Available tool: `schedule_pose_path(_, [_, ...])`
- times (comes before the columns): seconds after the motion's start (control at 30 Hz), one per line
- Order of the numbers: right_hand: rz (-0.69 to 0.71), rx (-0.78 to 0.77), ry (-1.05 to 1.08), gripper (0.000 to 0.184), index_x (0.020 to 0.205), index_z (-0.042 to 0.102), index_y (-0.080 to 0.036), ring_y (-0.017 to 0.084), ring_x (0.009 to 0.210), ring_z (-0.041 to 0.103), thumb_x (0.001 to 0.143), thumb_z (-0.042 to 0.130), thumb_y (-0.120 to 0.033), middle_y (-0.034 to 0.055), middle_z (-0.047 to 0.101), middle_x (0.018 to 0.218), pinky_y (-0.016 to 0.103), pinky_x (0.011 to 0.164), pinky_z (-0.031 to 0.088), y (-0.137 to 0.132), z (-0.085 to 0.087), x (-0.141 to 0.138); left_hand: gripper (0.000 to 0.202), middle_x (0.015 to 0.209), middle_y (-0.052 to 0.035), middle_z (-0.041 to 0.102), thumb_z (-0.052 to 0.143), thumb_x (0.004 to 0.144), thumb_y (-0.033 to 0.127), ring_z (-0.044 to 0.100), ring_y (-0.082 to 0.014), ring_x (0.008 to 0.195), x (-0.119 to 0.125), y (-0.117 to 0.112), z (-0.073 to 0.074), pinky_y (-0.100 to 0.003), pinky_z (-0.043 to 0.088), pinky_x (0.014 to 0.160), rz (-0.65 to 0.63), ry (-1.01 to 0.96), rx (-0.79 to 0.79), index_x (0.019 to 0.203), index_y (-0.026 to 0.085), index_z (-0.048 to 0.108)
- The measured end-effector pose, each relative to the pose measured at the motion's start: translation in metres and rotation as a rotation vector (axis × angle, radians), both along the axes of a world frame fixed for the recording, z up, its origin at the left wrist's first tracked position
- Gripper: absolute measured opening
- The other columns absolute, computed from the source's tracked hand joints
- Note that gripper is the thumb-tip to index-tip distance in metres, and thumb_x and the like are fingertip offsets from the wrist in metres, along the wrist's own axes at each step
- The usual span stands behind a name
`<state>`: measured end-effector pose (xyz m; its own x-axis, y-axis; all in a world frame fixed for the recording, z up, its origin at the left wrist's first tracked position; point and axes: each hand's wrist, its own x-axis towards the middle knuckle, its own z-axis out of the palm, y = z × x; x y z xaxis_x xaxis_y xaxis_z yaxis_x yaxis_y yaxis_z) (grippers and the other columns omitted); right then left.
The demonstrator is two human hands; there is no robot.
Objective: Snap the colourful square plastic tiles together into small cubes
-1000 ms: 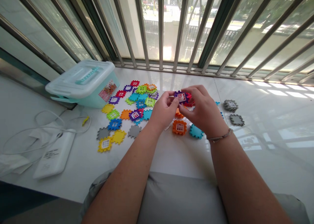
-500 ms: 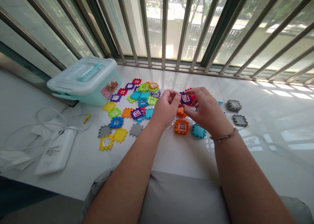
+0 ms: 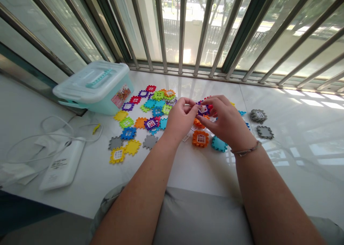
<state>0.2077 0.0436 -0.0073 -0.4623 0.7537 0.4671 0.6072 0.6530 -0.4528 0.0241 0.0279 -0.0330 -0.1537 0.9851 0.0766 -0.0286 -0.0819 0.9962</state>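
Observation:
Between my hands is a purple tile (image 3: 203,108) with notched edges and a white window insert. My left hand (image 3: 182,116) is closed, thumb and fingertips pinching at its left edge. My right hand (image 3: 222,115) curls around its right side, with index finger along the top and thumb below. Red pieces show partly behind the right fingers. Just below the hands lie an orange window tile (image 3: 200,139) and a turquoise tile (image 3: 219,144). Small white window inserts (image 3: 186,137) lie beside my left wrist, partly hidden.
Many colourful notched tiles spread left of my hands, among them a blue one (image 3: 128,133) and a yellow window tile (image 3: 117,154). Grey tiles (image 3: 265,132) lie at right. A lidded turquoise box (image 3: 94,87), a white power bank (image 3: 63,164) and cables stand left. Metal bars line the window.
Both hands stay around the purple tile; their fingers have shifted slightly, with the left and right fingertips closer together. The whole view has moved a little.

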Motion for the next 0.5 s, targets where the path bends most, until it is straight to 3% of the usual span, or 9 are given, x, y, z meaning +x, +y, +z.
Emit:
schedule_pose_path(0.2, [-0.042,-0.001,-0.002,0.035,0.127,0.068,-0.026,0.032,0.107,0.075,0.094,0.079,-0.029,0.0123,0.069,0.133,0.049,0.092,0.064,-0.0017,0.0021,-0.0017,0.013,0.084,-0.0007,0.08,0.074,0.101,0.027,0.08,-0.0182,0.079,0.0021,0.0001,-0.0003,-0.029,0.062,0.074,-0.037,-0.021,0.002,0.099,0.024,0.062])
schedule_pose_path(0.5, [-0.279,-0.076,-0.065,0.047,0.135,0.061,-0.023,0.035,0.114,0.073,0.092,0.075,-0.036,0.0161,0.072,0.132,0.048,0.093,0.061,-0.0006,0.0004,0.0031,0.01,0.1,-0.0047,0.082,0.07,0.104,0.032,0.079,-0.0173,0.086,0.0028,-0.0006,-0.0029,-0.029,0.061,0.078,-0.033,0.162,0.045,0.102,0.024,0.066])
